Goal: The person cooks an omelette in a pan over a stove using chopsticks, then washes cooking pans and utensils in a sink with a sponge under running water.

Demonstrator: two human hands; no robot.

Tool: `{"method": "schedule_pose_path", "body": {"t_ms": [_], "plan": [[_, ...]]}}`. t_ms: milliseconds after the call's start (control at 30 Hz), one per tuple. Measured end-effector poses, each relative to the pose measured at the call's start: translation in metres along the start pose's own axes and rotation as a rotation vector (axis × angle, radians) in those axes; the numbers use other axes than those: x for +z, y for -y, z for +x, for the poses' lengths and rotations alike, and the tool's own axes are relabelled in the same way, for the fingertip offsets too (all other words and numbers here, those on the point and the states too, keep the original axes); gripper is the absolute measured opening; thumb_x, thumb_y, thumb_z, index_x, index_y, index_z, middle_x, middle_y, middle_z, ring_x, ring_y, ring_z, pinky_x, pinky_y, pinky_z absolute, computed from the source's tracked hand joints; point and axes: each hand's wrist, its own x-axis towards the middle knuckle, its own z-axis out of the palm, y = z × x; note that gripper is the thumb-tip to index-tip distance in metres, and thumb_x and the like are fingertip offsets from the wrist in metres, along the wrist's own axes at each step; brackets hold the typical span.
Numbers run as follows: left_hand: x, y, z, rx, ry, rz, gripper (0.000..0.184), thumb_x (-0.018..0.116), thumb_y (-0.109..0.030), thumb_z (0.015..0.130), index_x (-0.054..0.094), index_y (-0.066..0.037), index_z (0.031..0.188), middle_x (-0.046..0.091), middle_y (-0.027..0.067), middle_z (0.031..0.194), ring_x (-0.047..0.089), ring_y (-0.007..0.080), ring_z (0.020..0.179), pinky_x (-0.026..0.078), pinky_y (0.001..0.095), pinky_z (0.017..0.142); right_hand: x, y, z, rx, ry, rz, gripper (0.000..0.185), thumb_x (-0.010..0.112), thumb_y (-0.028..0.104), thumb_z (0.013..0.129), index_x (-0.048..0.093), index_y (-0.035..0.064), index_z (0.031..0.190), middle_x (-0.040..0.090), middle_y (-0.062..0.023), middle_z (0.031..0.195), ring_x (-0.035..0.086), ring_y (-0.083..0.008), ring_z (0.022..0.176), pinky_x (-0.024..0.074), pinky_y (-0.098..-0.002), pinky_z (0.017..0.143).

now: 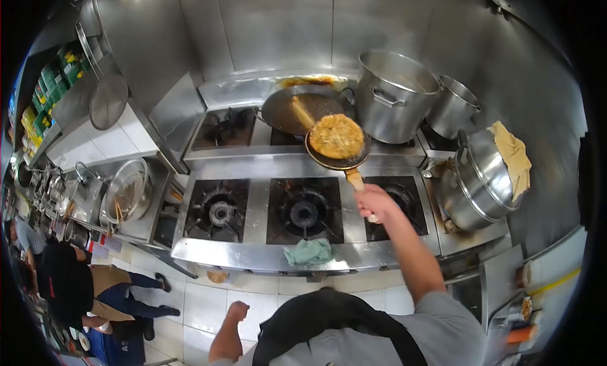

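My right hand [375,203] grips the pale handle of a small dark frying pan [311,152], held out over the back of the stove. A round golden-brown omelette-like cake [337,136] covers most of the pan. Just behind it, a wide wok [276,111] with dark liquid sits on a back burner. A yellowish stick or handle [301,112] slants over the wok; its lower end is hidden by the pan. Down beside my body, my left hand [238,310] is curled closed over the floor, with nothing visible in it.
A tall stockpot [389,119] and a smaller pot [452,106] stand at back right. A stacked steamer pot [477,182] carries a yellow cloth [509,157]. A green cloth [309,252] lies on the stove's front edge. Another person [66,280] stands at left.
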Motion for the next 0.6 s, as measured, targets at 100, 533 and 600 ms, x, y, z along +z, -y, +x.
{"method": "schedule_pose_path", "body": {"t_ms": [100,533,600], "plan": [[-0.028,-0.012,-0.003,0.232,0.178,0.792,0.023,0.069,-0.022,0.075,0.069,-0.009,0.093,0.07,0.0139,0.088,0.067,0.0286,0.092,0.055,0.0401,0.078,0.006,0.045,0.031,-0.038,0.044,0.022,0.01,0.054,0.001,0.08,0.048,0.006,0.086,0.045,-0.0028,0.063,0.037,-0.0105,0.042,0.0277,-0.0242,0.034],[0.013,-0.035,-0.034,-0.126,0.045,-0.006,0.023,0.066,-0.026,0.081,0.066,-0.006,0.092,0.07,0.0098,0.087,0.068,0.0256,0.077,0.054,0.0363,0.064,0.09,0.233,0.145,-0.195,0.111,-0.206,0.006,0.053,0.0,0.078,0.051,0.0041,0.073,0.045,-0.0045,0.057,0.041,-0.0111,0.042,0.0301,-0.026,0.034],[0.003,-0.053,-0.016,-0.152,0.011,-0.054,0.025,0.066,-0.028,0.081,0.066,-0.006,0.092,0.07,0.0108,0.087,0.068,0.0262,0.079,0.053,0.0364,0.067,0.095,0.299,0.159,-0.39,0.136,-0.161,0.005,0.05,0.006,0.082,0.046,0.0059,0.086,0.043,-0.0028,0.061,0.039,-0.0104,0.038,0.0249,-0.0269,0.03]]}}
